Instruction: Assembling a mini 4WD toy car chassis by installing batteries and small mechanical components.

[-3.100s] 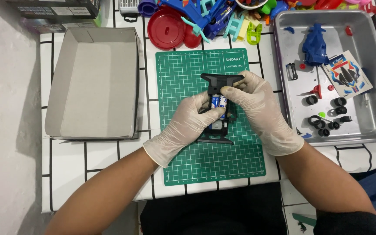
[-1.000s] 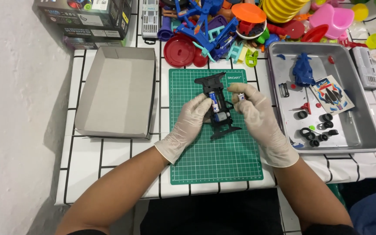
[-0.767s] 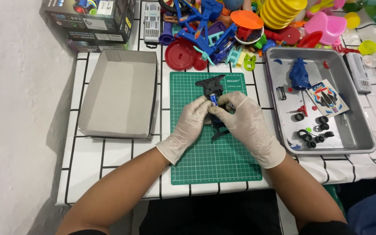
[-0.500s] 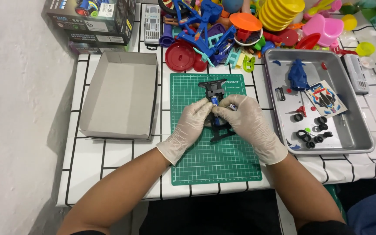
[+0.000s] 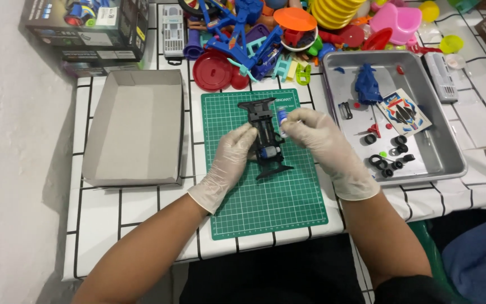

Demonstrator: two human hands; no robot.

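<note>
Since half a second earlier, the right hand (image 5: 316, 132) had lifted off the chassis, its gloved fingertips pinched on a small blue-and-white cylinder (image 5: 282, 120) held just beside the frame's upper right side.

Far left on the tiled table (image 5: 113, 214), dark printed boxes (image 5: 85, 28) were stacked behind an open grey cardboard tray (image 5: 136, 132), which showed only its bare inside. Next came the green cutting mat (image 5: 265, 197), where the black toy-car chassis (image 5: 265, 135) lay lengthwise. The left hand (image 5: 232, 157), also gloved, had its fingers curled against the chassis's left side, steadying it; how tightly it gripped could not be told. A blue part sat in the lower half of the chassis.

Behind the mat lay a heap of coloured plastic toys (image 5: 265, 34), red lids among them. To the right stood a metal tray (image 5: 445, 152) holding a blue car body shell (image 5: 367, 84), a sticker sheet (image 5: 403, 112), small black wheels (image 5: 389, 160) and tiny red and green bits.
</note>
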